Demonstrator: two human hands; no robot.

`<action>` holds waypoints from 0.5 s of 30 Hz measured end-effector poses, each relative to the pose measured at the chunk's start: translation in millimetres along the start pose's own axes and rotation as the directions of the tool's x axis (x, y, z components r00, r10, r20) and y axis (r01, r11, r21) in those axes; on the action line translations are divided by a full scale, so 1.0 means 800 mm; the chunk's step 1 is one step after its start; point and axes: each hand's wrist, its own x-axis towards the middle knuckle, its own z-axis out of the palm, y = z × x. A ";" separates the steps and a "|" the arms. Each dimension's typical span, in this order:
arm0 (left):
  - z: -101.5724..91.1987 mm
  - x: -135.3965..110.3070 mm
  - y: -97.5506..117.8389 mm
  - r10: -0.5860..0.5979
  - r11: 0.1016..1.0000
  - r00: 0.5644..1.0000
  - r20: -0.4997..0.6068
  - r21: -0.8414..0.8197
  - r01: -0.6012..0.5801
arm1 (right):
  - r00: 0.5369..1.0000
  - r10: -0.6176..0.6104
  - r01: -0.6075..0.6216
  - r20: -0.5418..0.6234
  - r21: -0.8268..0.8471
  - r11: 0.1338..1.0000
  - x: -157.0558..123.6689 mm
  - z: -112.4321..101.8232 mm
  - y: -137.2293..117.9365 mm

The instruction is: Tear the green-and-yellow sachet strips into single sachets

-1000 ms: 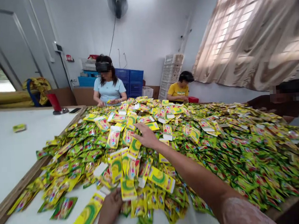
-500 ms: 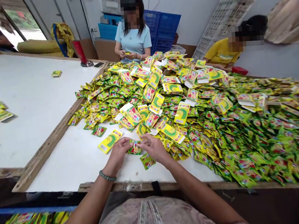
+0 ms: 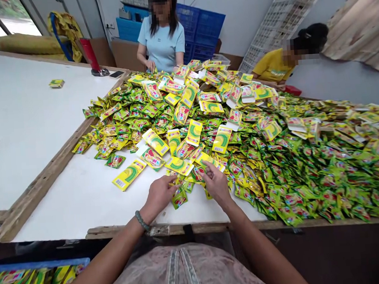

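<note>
Clock positions are taken from the centre of my head-camera view, twelve at the far side.

Hands: I find the left hand [image 3: 162, 194] at seven o'clock, thumb and forefinger brought near each other beside a green foil sachet [image 3: 179, 199] that lies close to the near side of the table. The right hand [image 3: 215, 184] is at five o'clock, fingers curled and a little spread, tips at a watermelon-print sachet [image 3: 198, 174] at six. Whether either hand grips a sachet I cannot tell; the tips and the print overlap.

Progress: my judgement is that much remains. A heap of loose sachets [image 3: 295, 191] spreads from four o'clock across the table [image 3: 84, 204], with yellow cartons [image 3: 221, 139] strewn over its middle, several showing white open flaps. At eight o'clock, a blue-rimmed bin [image 3: 39, 265] holds yellow-and-green packs standing in rough rows; I take these as finished work, though a count is not possible. One flat carton [image 3: 129, 175] lies apart, also at eight.

Condition: the sachets look glossy, pillow-shaped and crimped at the ends, green to yellow with red fruit prints. I note no torn one, but most are overlapped. The cartons carry a green curved fruit, some a barcode.
</note>
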 end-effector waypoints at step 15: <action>-0.013 0.052 -0.009 -0.002 0.875 0.995 -0.102 0.482 0.052 | 0.969 0.026 -0.070 0.246 0.174 0.982 -0.029 -0.009 0.004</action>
